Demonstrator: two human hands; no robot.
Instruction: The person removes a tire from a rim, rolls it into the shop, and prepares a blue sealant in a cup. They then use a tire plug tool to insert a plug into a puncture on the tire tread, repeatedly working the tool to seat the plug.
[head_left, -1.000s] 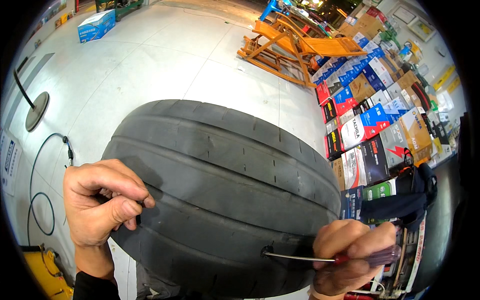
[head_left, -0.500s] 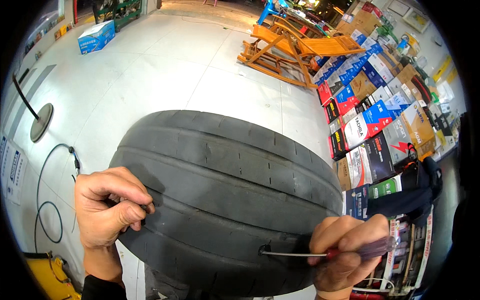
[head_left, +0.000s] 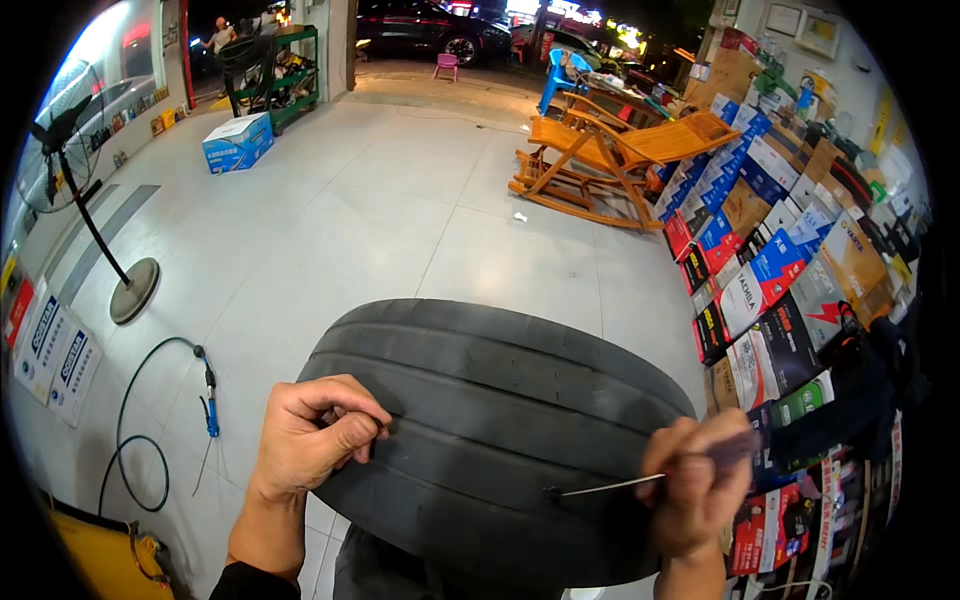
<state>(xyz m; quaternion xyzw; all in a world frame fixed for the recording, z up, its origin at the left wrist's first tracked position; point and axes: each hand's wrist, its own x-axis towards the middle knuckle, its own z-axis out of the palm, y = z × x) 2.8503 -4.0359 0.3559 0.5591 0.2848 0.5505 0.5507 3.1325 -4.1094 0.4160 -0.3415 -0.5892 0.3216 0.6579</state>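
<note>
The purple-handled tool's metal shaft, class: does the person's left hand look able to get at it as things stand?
Probably yes: only bare tyre tread appears to lie between the left hand and the metal shaft, though that hand is pinched closed.

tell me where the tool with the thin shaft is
Low and right of centre in the head view, the tool is gripped in the right hand, its tip at the tire tread.

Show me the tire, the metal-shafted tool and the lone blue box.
Tire [head_left: 480, 430], head view: middle of the tread.
Metal-shafted tool [head_left: 612, 485], head view: bare shaft.
Blue box [head_left: 236, 152], head view: blue side.
</note>
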